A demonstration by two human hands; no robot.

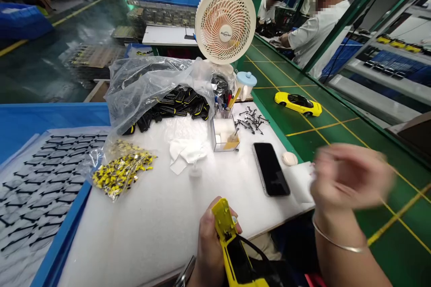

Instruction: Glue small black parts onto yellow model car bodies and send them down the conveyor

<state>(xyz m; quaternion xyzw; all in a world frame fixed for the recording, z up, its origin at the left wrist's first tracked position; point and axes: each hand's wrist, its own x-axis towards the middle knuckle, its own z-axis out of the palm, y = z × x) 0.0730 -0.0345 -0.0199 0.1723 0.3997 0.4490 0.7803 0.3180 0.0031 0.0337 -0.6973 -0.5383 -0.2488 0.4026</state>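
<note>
My left hand [208, 244] is wrapped round a yellow toy car body [229, 258] at the table's front edge. A yellow panel at its far end stands tilted up, and black parts and a dark strip show along its side. Raised at the right, apart from the car body, is my right hand [350, 179], with a thin bangle on the wrist. Motion smears its curled fingers, so whether it holds anything is unclear. Nearest to it on the table are a black phone [272, 169] and a small round beige object [289, 158].
A bag of small yellow-black parts [123, 168] and a larger bag of black parts [182, 103] lie leftward. Behind stand a fan [225, 24], a lidded cup [247, 83] and a clear box [225, 145]. A blue tray [76, 228] borders the left. Another yellow car [298, 104] appears at right.
</note>
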